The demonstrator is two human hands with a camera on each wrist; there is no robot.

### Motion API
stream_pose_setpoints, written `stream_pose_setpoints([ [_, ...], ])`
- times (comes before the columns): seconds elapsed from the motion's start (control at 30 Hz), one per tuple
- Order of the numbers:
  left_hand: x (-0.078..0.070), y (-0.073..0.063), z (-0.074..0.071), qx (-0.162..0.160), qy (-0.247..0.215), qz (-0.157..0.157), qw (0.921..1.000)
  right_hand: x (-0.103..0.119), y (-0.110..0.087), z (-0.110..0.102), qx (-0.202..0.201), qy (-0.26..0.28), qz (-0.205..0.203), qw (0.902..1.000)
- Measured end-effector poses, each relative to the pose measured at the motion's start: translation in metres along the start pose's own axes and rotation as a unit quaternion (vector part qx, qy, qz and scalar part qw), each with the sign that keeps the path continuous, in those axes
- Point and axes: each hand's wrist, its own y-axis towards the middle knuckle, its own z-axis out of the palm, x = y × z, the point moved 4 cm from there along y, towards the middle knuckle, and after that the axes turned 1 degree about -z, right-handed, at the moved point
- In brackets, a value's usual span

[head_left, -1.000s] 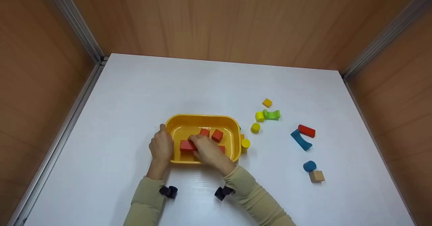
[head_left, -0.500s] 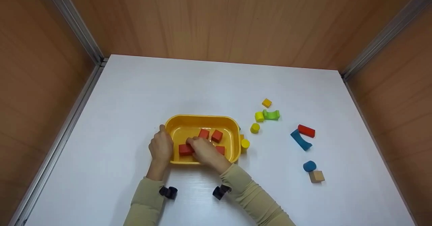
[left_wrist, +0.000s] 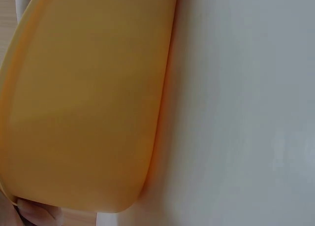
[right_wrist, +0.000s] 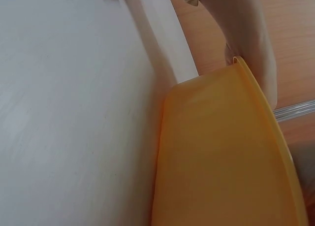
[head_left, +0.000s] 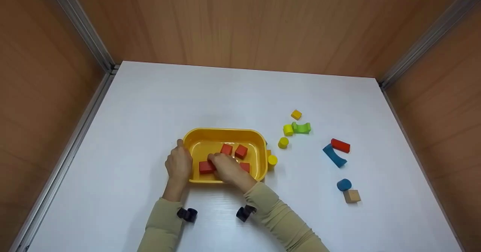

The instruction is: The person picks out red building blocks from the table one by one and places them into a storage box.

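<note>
A yellow plastic bin (head_left: pixel 225 129) stands on the white table, with red blocks inside. My left hand (head_left: pixel 179 163) grips its left end; in the left wrist view some fingers (left_wrist: pixel 37 213) show at the bin's edge. My right hand (head_left: pixel 227 167) reaches over the near wall into the bin, fingers curled onto a red block (head_left: pixel 205 167) whose right part they hide. Other red blocks (head_left: pixel 241 151) lie around that hand, one of them (head_left: pixel 244 167) partly covered by it. The right wrist view shows mostly the bin's outer wall (right_wrist: pixel 211 152).
Yellow cylinders (head_left: pixel 272 161), a green arched block (head_left: pixel 301 128) and a small orange-yellow cube (head_left: pixel 296 114) lie right of the bin. Further right are a red block (head_left: pixel 340 145), a blue curved block (head_left: pixel 334 156), a blue cylinder (head_left: pixel 344 184) and a wooden cube (head_left: pixel 352 196). Wood panels (head_left: pixel 240 26) border the table.
My right hand and the red block under it have shifted slightly left and toward the bin's near wall, then stayed nearly still. My left hand keeps its place on the bin.
</note>
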Motion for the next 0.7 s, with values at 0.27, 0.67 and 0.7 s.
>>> stream_pose_setpoints([
  [0.27,0.001,0.0,0.001,0.002,0.007,-0.006,1.0,-0.002,-0.006,-0.004,0.003,-0.002,-0.002,1.0],
  [0.67,0.0,0.0,0.0,0.002,0.004,-0.005,1.0,-0.003,-0.031,-0.039,-0.048,0.009,-0.026,0.9985],
  [0.7,0.0,0.0,0.0,0.002,0.004,-0.004,1.0,-0.004,-0.033,-0.042,-0.055,0.009,-0.027,0.9981],
])
